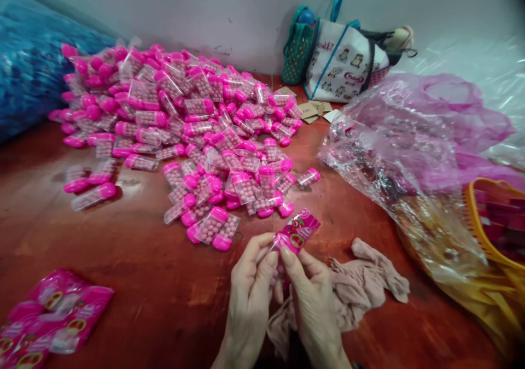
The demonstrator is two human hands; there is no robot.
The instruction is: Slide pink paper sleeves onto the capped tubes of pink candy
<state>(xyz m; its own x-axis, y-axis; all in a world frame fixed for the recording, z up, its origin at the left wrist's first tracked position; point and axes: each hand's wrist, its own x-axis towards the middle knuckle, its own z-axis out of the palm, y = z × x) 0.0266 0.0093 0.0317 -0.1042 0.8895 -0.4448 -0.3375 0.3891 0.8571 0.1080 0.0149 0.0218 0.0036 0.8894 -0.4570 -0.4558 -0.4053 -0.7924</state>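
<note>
Between my two hands is a clear candy container with pink balls, partly hidden by the fingers, and a pink printed sleeve at its upper end. My left hand grips the container from the left, thumb and fingers closed on it. From the right, my right hand pinches the lower part of the sleeve with its thumb. Just beyond the hands lies a big heap of clear candy containers with pink caps. Several containers in pink printed sleeves lie at the lower left.
A crumpled beige cloth lies beside my right hand. Farther right are a clear plastic bag and a yellow basket holding dark pink pieces. A white tote bag stands against the wall; a blue sack fills the left.
</note>
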